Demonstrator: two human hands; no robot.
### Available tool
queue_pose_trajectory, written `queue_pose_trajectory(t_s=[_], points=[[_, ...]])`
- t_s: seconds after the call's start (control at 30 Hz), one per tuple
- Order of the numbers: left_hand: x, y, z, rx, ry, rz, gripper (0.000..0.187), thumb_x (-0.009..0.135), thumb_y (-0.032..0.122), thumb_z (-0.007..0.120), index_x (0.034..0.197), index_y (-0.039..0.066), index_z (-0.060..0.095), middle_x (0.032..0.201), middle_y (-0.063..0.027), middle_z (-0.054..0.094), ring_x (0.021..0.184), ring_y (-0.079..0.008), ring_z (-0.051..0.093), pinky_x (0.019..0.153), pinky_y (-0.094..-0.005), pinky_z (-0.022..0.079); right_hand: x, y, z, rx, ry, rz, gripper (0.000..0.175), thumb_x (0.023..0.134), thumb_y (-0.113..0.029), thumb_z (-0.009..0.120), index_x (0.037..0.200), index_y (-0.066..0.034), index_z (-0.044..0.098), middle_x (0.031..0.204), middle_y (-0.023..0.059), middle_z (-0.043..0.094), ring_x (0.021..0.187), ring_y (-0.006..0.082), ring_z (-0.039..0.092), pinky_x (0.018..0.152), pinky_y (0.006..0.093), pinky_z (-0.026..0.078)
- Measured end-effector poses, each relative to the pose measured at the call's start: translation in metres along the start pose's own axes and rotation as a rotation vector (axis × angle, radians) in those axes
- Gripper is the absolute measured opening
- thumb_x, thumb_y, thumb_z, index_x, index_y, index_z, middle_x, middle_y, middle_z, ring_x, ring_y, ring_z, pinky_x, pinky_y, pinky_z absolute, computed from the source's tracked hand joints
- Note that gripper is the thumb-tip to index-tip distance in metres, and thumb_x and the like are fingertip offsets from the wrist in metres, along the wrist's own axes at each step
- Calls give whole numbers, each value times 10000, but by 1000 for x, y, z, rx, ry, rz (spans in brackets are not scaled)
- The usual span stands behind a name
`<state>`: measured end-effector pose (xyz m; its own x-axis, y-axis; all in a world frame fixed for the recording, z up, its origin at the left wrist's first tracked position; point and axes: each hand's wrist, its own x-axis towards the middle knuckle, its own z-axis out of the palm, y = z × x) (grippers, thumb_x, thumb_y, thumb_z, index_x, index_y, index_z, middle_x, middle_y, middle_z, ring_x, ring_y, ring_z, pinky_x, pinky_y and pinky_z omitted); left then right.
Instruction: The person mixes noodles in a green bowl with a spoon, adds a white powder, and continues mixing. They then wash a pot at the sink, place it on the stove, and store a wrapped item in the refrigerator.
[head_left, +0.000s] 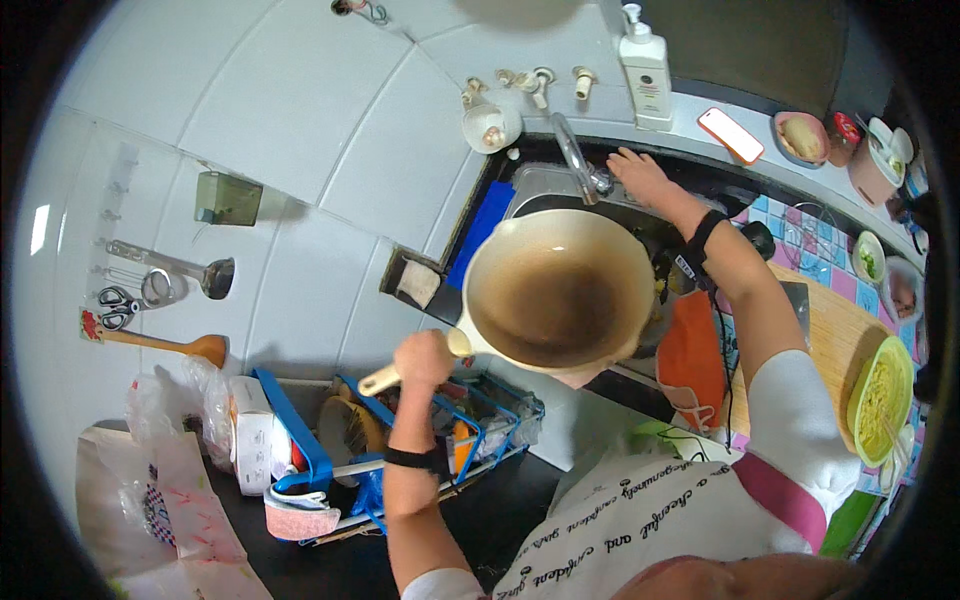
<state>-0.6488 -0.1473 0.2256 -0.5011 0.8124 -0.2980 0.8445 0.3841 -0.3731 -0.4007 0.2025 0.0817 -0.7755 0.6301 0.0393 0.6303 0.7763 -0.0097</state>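
My left hand (424, 358) grips the long handle of a cream-coloured deep pan (559, 292). The pan hangs over the stainless steel sink (536, 180), tilted, its inside stained brown. My right hand (641, 178) reaches past the pan to the chrome faucet (574, 154). Its fingers are spread beside the faucet's base; whether they touch the lever is hard to tell. The spout's end is just above the pan's far rim, and no water stream is plain. Dark scraps lie in the visible part of the sink.
An orange glove or cloth (690, 352) hangs at the sink's near right. Further right are a wooden cutting board (832, 330) and a green bowl of shredded food (877, 401). A pump bottle (646, 75) and phone (731, 136) stand behind. Blue-framed racks (292, 427) hold items at left.
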Motion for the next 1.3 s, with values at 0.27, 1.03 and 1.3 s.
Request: queue_pose_trajectory(t_s=[0.27,1.03,1.3], points=[[-16,11,58,-161,1,-37,138,673,145,563,774,67,614,747,-149,622,705,-310,611,612,-398,484,19,1,27,-34,-230,102,494,686,-81,573,1160,-37,440,1232,67,402,1235,223,293,941,515,302],[-16,11,72,-276,9,-199,215,647,227,666,786,68,624,801,-134,632,760,-297,615,653,-391,490,-171,-8,-146,451,410,194,288,751,-107,548,1006,25,552,1074,166,551,1009,306,510,889,347,383],[-69,7,82,-262,67,-71,262,624,287,686,752,71,611,725,-150,621,693,-310,613,604,-405,484,-175,-22,-153,480,422,178,265,756,-111,550,985,22,562,1037,167,566,974,309,526,857,348,403]])
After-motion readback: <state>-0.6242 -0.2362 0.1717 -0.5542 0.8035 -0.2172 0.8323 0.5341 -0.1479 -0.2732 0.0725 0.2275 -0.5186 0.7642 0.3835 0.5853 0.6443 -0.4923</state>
